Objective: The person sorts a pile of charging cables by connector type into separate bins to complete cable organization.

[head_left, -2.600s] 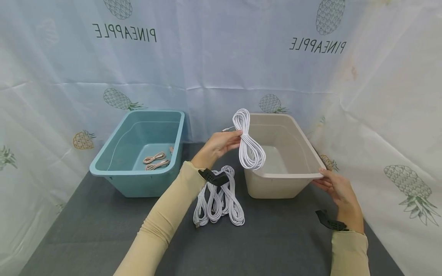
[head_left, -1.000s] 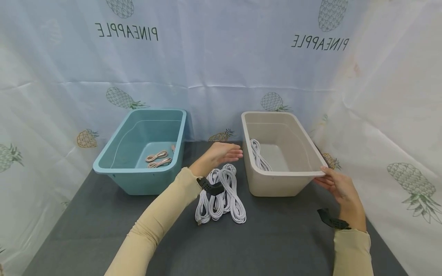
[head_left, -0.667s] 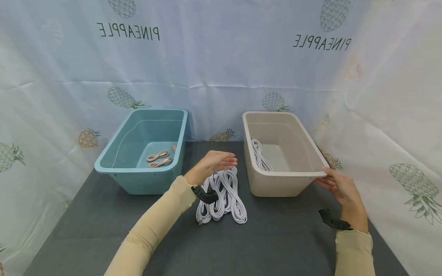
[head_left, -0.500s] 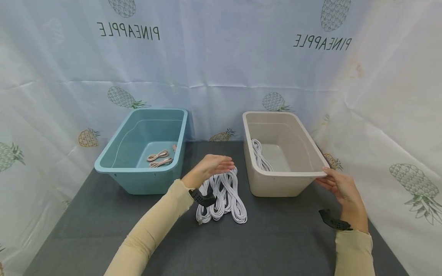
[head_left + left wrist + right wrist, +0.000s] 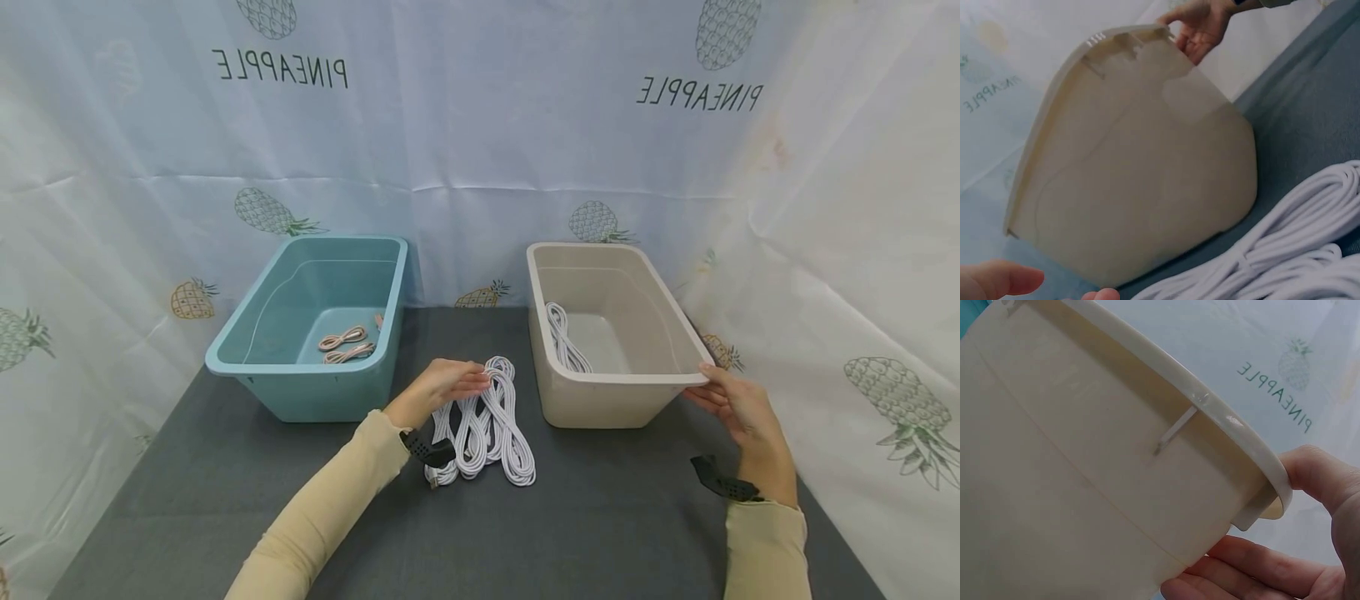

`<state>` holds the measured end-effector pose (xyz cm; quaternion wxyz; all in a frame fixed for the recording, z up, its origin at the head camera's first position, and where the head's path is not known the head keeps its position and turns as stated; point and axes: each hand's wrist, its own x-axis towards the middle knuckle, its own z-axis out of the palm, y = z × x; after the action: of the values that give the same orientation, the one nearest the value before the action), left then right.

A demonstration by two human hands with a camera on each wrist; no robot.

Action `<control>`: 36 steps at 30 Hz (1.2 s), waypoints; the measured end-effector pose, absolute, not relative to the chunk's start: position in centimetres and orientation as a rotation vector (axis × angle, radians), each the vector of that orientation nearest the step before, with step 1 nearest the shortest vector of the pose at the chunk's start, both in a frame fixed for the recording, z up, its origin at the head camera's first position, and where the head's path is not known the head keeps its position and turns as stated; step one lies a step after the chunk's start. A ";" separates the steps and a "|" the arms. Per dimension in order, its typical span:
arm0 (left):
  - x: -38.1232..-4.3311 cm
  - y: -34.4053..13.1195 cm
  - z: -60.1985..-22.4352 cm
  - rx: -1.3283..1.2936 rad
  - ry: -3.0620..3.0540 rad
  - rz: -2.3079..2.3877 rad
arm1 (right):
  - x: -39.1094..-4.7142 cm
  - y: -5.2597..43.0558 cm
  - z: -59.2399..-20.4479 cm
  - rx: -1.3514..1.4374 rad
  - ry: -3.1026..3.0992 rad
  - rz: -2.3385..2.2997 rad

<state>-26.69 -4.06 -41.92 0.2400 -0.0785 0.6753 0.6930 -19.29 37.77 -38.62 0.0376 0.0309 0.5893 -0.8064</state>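
My left hand (image 5: 442, 386) hovers over the far end of several coiled white cables (image 5: 513, 446) on the dark table. Its fingers are extended; in the left wrist view the thumb (image 5: 1007, 279) is apart from the fingertips, with nothing seen between them. Part of the cables is hidden behind the hand and wristband. My right hand (image 5: 738, 408) grips the near right corner of a beige tub (image 5: 611, 404); in the right wrist view its thumb (image 5: 1319, 475) lies at the rim and its fingers are below. One white cable coil (image 5: 564, 337) lies inside that tub's left side.
A blue tub (image 5: 300, 369) stands at the left, holding thin pinkish cables (image 5: 337, 339). A pineapple-print curtain (image 5: 480, 125) hangs behind and along the sides. The dark tabletop (image 5: 585, 533) extends in front of both tubs.
The left hand carried a white cable coil, which now lies in the beige tub. That hand then moved left and toward me, over the remaining coils. The right hand stays at the tub's corner.
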 end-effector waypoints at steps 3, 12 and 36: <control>-26.9 -4.3 -42.5 -0.264 1.837 1.910 | -19.3 37.8 -38.6 0.095 1.801 -2.479; -27.3 -4.8 -43.6 -0.321 1.852 1.910 | -19.3 37.7 -38.6 0.121 1.817 -2.472; -27.8 -4.8 -45.0 -0.355 1.902 1.816 | -19.4 38.0 -38.8 0.125 1.826 -2.460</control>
<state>-27.78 -4.80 -44.96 0.2416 -0.1298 0.6955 0.6642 -19.43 38.00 -38.77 0.0379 0.0408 0.5950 -0.8018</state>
